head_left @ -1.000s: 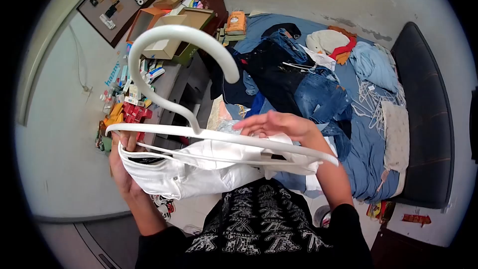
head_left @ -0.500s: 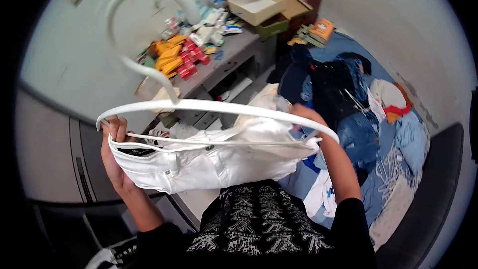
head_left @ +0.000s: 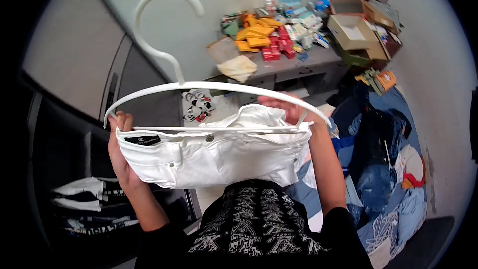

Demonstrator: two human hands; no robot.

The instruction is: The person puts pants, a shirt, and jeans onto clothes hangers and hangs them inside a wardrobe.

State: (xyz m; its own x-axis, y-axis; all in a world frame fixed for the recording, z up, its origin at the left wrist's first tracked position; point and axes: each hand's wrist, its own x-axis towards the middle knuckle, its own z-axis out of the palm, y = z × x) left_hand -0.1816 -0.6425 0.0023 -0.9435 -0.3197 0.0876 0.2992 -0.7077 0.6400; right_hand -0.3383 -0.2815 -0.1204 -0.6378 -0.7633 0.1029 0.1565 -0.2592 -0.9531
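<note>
White trousers (head_left: 234,162) hang folded at the waist on a white plastic hanger (head_left: 214,86), whose large hook points up. My left hand (head_left: 122,132) pinches the hanger's left end together with the waistband, beside a black label. Behind the right part of the hanger is my right hand (head_left: 286,107), its fingers extended to the left and partly blurred. The hanger and trousers hide part of that palm. A metal button shows at the waistband's middle.
An open dark wardrobe (head_left: 92,144) with folded clothes (head_left: 94,194) stands at the left. Behind is a grey desk (head_left: 311,60) with yellow and red packets (head_left: 259,35) and open boxes (head_left: 353,32). Jeans and other clothes (head_left: 373,179) lie on the blue bed at the right, near white hangers (head_left: 383,231).
The view has swung left, bringing the wardrobe in and shifting the bed to the right. The hanger and trousers now face the camera more squarely, with the left hand still gripping them.
</note>
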